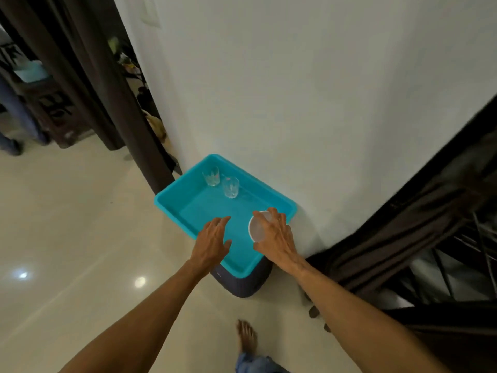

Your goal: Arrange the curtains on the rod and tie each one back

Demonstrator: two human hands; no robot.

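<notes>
**White bowl being gripped over the tray**

Both arms are being stretched forward and down. A white bowl (257, 226) is being grasped by the right hand (277, 235), fingers curled over its rim, above the blue tray (172, 208). The left hand (212, 242) is being held released, palm down, fingers spread. Dark curtains (88, 84) are hanging left of the wall; another curtain (408, 227) is bunched on the right.

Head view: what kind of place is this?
Likely a home interior: glossy pale tiled floor, dark brown floor-length curtains beside a white wall, and a turquoise plastic tray holding two clear drinking glasses.
</notes>
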